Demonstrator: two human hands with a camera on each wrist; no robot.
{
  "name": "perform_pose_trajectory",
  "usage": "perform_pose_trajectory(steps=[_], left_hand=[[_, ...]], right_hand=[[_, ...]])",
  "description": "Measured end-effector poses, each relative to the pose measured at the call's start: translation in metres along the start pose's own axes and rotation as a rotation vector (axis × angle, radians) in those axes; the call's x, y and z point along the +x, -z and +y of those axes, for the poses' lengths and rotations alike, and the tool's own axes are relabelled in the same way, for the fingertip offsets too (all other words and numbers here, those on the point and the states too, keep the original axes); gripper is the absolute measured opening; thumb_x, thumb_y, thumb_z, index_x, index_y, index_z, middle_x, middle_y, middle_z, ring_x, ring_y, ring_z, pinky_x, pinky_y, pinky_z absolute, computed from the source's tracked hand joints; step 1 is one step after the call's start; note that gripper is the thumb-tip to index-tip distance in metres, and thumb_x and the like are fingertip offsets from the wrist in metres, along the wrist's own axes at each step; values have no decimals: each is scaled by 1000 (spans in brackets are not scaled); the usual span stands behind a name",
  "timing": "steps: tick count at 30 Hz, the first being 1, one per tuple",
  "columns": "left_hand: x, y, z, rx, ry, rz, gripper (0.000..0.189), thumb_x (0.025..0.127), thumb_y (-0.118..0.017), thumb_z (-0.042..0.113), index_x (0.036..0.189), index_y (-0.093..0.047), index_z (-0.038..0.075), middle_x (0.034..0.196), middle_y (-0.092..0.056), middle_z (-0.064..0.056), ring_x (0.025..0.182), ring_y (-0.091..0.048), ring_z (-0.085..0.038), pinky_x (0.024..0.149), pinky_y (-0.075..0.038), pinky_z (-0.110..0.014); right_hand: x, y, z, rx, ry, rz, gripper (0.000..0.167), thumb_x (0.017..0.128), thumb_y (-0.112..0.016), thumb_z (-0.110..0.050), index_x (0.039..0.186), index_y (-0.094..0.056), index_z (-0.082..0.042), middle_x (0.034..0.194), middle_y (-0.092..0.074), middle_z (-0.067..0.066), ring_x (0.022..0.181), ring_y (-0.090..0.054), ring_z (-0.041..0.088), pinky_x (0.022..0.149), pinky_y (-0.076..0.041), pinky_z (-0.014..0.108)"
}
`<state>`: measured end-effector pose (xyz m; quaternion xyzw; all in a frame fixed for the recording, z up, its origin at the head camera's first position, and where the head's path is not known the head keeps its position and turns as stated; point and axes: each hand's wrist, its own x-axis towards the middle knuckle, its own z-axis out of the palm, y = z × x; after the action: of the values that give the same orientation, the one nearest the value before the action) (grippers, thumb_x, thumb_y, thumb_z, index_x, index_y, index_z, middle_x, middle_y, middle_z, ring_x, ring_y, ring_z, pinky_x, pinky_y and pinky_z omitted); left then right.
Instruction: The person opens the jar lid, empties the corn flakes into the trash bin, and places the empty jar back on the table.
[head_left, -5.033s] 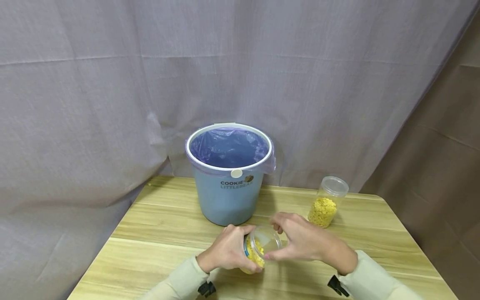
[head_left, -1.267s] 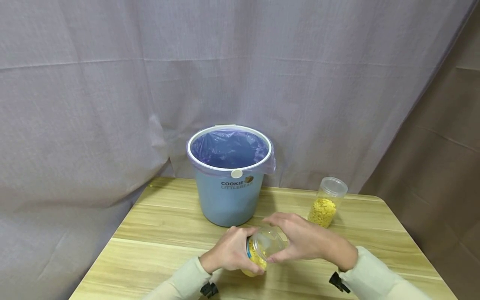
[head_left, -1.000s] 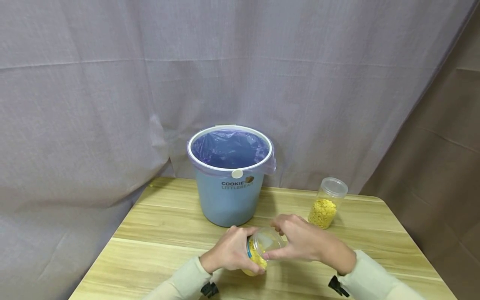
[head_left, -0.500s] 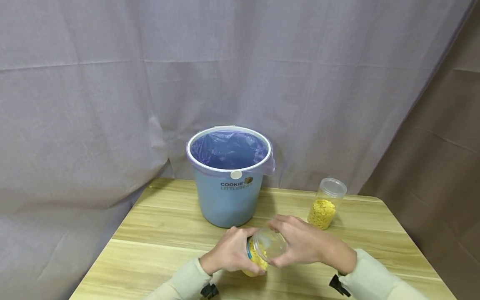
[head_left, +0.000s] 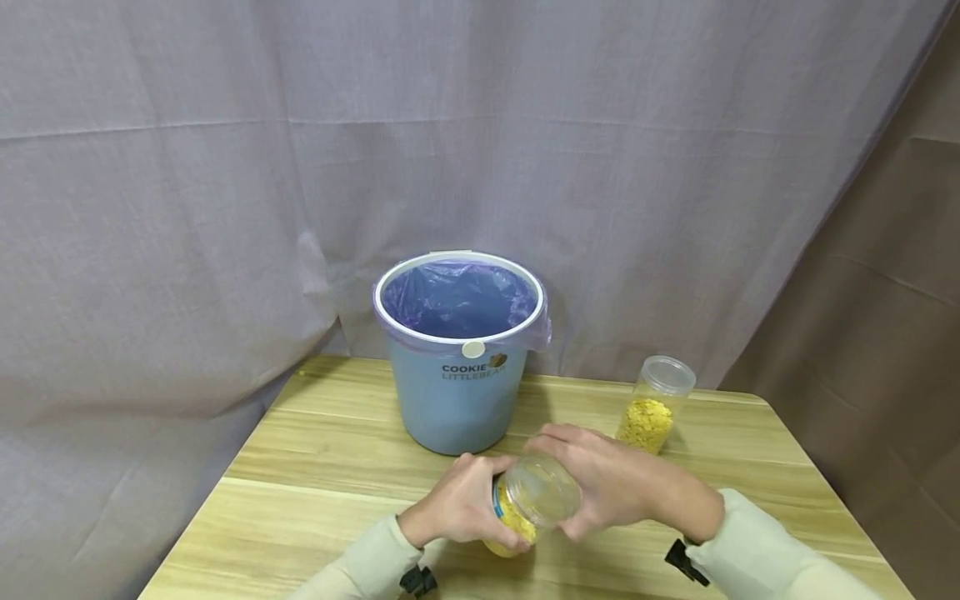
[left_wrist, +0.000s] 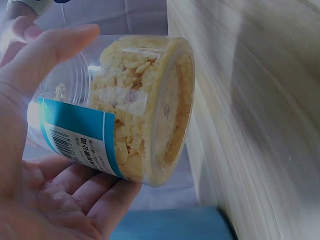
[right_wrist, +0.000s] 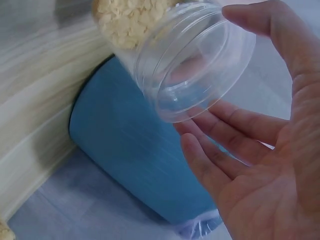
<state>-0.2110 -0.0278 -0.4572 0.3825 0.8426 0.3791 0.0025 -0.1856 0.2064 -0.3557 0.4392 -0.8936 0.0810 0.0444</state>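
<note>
My left hand (head_left: 461, 500) grips a clear plastic jar (head_left: 517, 521) of yellow flakes, tilted with its mouth toward the right. In the left wrist view, thumb and fingers wrap the jar's sides, and a blue-and-white label (left_wrist: 80, 135) with a barcode shows. At the mouth is a clear lid (right_wrist: 220, 82). My right hand (head_left: 611, 479) holds that lid, thumb on one side of its rim and fingertips at the other. The flakes (left_wrist: 132, 80) lie toward the jar's base.
A light blue bin (head_left: 457, 404) with a purple bag (head_left: 457, 300) over its rim stands behind the hands. A second capped jar (head_left: 647, 423) of yellow flakes stands at the back right of the wooden table (head_left: 315, 475). Grey cloth (head_left: 525, 167) hangs behind.
My right fingers have loosened and gripped the lid again, and the hand has turned around it. The left hand and jar have shifted slightly right. Bin and second jar stand as before.
</note>
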Motion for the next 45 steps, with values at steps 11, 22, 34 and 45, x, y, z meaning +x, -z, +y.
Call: perform_pose_trajectory(steps=[11, 22, 34, 45], left_hand=[[-5, 6, -3, -8, 36, 5, 79, 61, -100, 38, 130, -70, 13, 101, -79, 6, 83, -67, 7, 76, -53, -8], [-14, 13, -8, -19, 50, 30, 79, 61, -100, 38, 131, -70, 15, 102, -80, 7, 86, -68, 5, 81, -55, -12], [-29, 22, -13, -69, 73, 65, 73, 61, -100, 34, 123, -71, 10, 95, -77, 6, 81, -67, 2, 77, -57, -15], [-44, 30, -21, -66, 102, 105, 80, 61, -99, 34, 130, -69, 8, 97, -78, 1, 82, -66, 3, 78, -58, -18]], right_hand=[[-5, 17, 20, -38, -86, -1, 81, 66, -92, -32, 134, -63, -1, 134, -68, 13, 122, -69, 32, 103, -59, 49], [-7, 9, 48, -8, -143, -27, 78, 66, -91, -32, 130, -64, 4, 129, -70, 19, 115, -70, 35, 98, -61, 50], [-15, -26, 74, 14, -205, -68, 76, 65, -90, -32, 126, -66, 6, 123, -71, 20, 109, -70, 37, 93, -62, 51], [-26, -69, 81, 64, -286, -125, 81, 63, -94, -39, 124, -67, 6, 120, -71, 18, 104, -72, 37, 91, -63, 50]])
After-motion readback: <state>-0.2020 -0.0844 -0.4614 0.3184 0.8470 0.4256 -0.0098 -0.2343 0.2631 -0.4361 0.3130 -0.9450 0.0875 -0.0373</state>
